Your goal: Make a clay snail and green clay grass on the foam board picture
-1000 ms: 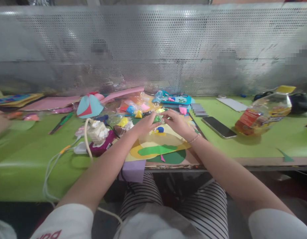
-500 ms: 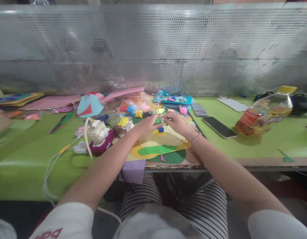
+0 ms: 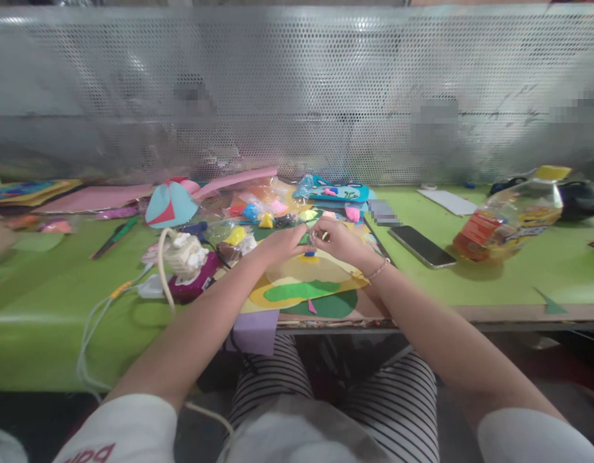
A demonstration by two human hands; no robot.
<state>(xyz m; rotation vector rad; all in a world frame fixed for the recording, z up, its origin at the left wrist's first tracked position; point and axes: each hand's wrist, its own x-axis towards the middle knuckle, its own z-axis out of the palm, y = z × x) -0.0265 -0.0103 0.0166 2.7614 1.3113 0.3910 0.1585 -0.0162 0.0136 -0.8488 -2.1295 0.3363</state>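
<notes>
Left hand [image 3: 291,242] and right hand [image 3: 339,239] pinch 1 green lump in clear plastic [image 3: 305,238] above yellow-and-green layered paper [image 3: 301,291] near front edge of green tabletop [image 3: 494,283].

collage [image 3: 314,270]: yellow, green | trousers [image 3: 398,399]: striped dark-and-white | tabletop [image 3: 490,283]: lime green

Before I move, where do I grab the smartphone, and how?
I'd pinch the smartphone by its two long edges, around the middle. Come from above with your right hand, the nearer one: it lies flat on the green table, dark face up, so its slim sides look easiest.
</notes>
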